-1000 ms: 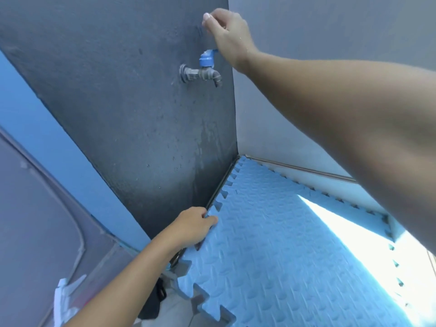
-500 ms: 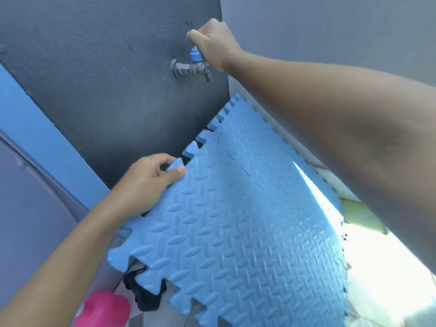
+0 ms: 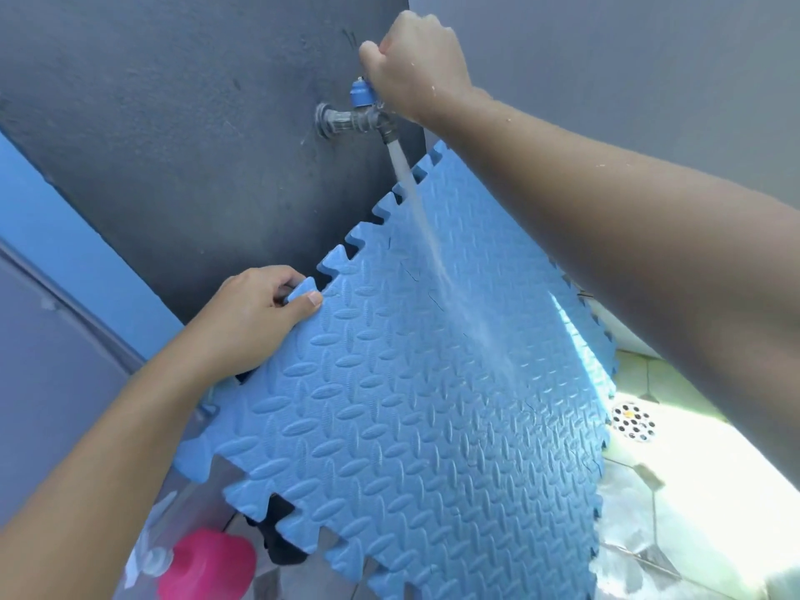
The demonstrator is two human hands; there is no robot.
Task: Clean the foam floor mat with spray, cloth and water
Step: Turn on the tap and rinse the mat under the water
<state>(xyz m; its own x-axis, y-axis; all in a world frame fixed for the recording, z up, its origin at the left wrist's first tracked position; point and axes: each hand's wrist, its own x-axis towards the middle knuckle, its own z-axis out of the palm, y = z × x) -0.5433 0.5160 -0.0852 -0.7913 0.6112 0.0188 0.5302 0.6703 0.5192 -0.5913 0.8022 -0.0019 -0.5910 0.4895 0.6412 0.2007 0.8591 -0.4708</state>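
- The left hand (image 3: 246, 316) holds the blue foam mat (image 3: 415, 404) by a tooth on its upper left edge, with the thumb on top and the fingers curled behind it.
- The mat is tilted up off the floor, under the tap (image 3: 357, 116).
- The right hand (image 3: 413, 64) is closed in a fist around the blue tap handle.
- Water (image 3: 437, 249) runs from the tap and hits the bumpy face of the mat.
- A pink bottle (image 3: 203, 567) sits below the mat's lower left corner.
- A round drain (image 3: 633, 422) is in the tiled floor, by the mat's right edge.
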